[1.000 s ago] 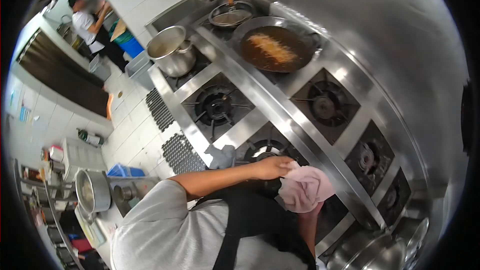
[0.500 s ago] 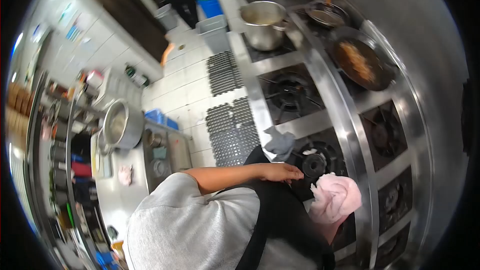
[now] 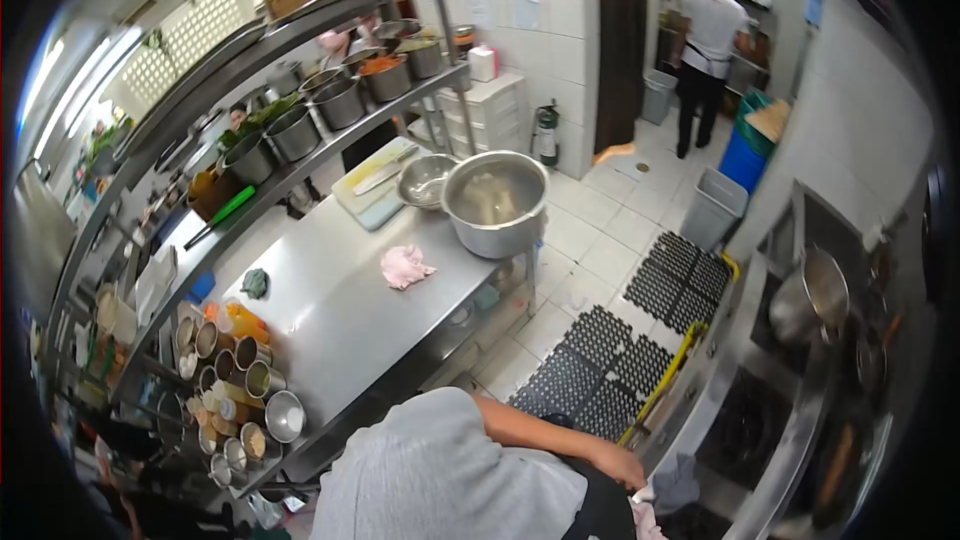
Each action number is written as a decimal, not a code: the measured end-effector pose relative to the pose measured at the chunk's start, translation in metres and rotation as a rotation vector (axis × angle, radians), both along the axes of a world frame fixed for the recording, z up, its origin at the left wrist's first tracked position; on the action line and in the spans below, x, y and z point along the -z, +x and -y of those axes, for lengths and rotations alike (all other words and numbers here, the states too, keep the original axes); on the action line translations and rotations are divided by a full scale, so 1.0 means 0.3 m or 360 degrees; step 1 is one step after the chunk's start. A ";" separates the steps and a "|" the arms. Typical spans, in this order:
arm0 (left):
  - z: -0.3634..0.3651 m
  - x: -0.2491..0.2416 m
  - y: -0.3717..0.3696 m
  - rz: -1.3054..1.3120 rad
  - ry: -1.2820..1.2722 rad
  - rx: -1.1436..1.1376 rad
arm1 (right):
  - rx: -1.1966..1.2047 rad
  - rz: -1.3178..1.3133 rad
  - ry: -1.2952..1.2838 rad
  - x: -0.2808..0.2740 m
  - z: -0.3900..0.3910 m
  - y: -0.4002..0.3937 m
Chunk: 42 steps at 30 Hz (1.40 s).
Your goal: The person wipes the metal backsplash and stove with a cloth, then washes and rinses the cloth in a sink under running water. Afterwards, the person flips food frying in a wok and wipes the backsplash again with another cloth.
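Observation:
My left hand (image 3: 622, 465) is low at the front edge of the stove, fingers curled closed; whatever they hold, if anything, is hidden. Just right of it a grey cloth (image 3: 675, 483) lies over the stove's front edge. Part of a pink cloth (image 3: 646, 520) shows at the bottom, beside my black apron. My right hand is out of sight, so its grip on that cloth does not show.
A steel worktable (image 3: 330, 280) on the left bears a large pot (image 3: 495, 240), a colander (image 3: 424, 180), a pink cloth (image 3: 405, 267) and several sauce containers. Black mats (image 3: 600, 370) cover the floor by the stove (image 3: 690, 420). Another person (image 3: 712, 25) stands far back.
The view has swung left from the stove to the worktable. My right hand, earlier with the pink cloth, has gone out of sight. My left hand now appears at the stove's front edge.

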State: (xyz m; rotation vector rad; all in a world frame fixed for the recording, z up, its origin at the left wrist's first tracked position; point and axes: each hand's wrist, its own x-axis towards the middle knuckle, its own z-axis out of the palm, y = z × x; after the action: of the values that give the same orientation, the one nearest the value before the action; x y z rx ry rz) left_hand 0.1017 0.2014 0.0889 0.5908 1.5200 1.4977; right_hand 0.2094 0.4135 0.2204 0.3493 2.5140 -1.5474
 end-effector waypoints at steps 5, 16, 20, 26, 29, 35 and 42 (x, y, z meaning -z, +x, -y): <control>0.309 -0.021 -0.110 0.0062 -0.0052 -0.0411 | -0.0302 0.0025 0.0061 -0.006 0.222 -0.287; 0.723 -0.044 -0.279 0.0050 -0.0017 -0.0866 | -0.0562 0.0227 0.0033 0.025 0.484 -0.693; 0.722 -0.095 -0.360 -0.0161 0.0054 -0.0874 | -0.0138 0.0685 -0.0670 0.340 0.395 -0.854; 0.492 -0.123 -0.578 -0.1370 -0.0091 -0.1186 | -0.0002 0.0823 -0.1951 0.024 0.610 -0.957; 0.446 -0.176 -0.735 -0.1160 -0.0028 -0.1014 | -0.0565 0.0991 -0.2468 0.107 0.470 -1.058; 0.406 -0.082 -0.981 -0.0683 -0.0046 -0.0805 | -0.1131 0.0811 -0.0392 -0.212 0.206 -1.257; 0.668 -0.040 -1.224 0.0263 -0.0260 -0.0868 | -0.0489 -0.0202 0.0246 -0.415 -0.286 -1.475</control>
State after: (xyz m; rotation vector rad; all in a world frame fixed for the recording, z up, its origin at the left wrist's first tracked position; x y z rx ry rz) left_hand -0.2653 0.0011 0.1009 -0.0574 1.7316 1.7454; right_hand -0.2330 0.4994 0.3449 -0.1176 2.6360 -1.2995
